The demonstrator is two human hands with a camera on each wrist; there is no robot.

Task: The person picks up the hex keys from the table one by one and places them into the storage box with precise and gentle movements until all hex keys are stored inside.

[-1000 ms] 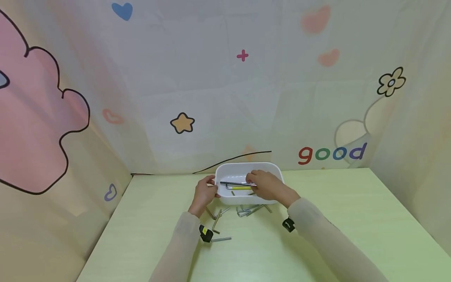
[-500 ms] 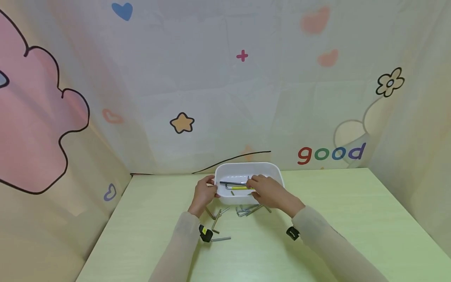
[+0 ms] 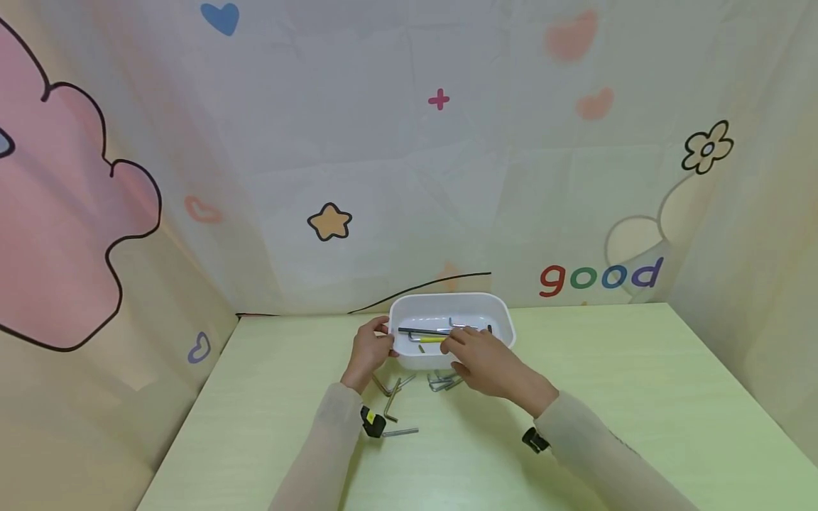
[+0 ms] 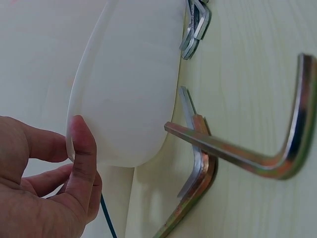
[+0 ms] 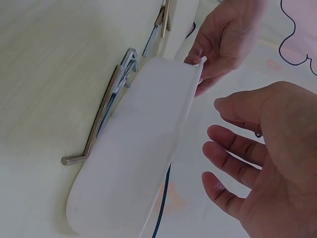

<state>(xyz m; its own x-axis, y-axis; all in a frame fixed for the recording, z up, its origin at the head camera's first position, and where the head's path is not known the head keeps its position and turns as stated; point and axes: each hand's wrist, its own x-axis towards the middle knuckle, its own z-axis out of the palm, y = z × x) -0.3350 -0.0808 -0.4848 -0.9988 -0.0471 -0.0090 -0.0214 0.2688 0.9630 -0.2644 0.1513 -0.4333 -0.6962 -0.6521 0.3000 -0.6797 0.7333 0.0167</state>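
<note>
In the head view, the left hand [image 3: 371, 353] holds the left end of a white plastic tub [image 3: 418, 363]. Its thumb and fingers pinch the rim, as the left wrist view shows. Above the tub's front edge is the right hand [image 3: 488, 362], fingers loosely bent and apart from the tub in the right wrist view; I see nothing gripped. Inside the tub lie a long dark rod [image 3: 418, 331], a yellow-sleeved hex key [image 3: 431, 340] and some silver pieces. The right hand hides part of the contents.
Before the tub lie silver hex keys [image 3: 441, 384] in a bunch and bronze-coloured hex keys [image 3: 393, 402]. Another silver hex key [image 3: 402, 431] lies closer, partly behind the left wrist camera [image 3: 373, 422]. A printed curtain [image 3: 396, 142] stands behind the table [image 3: 255, 426].
The right hand has drawn back from inside the tub toward its front edge, uncovering pieces at the tub's right end. The left hand and the tub have stayed put.
</note>
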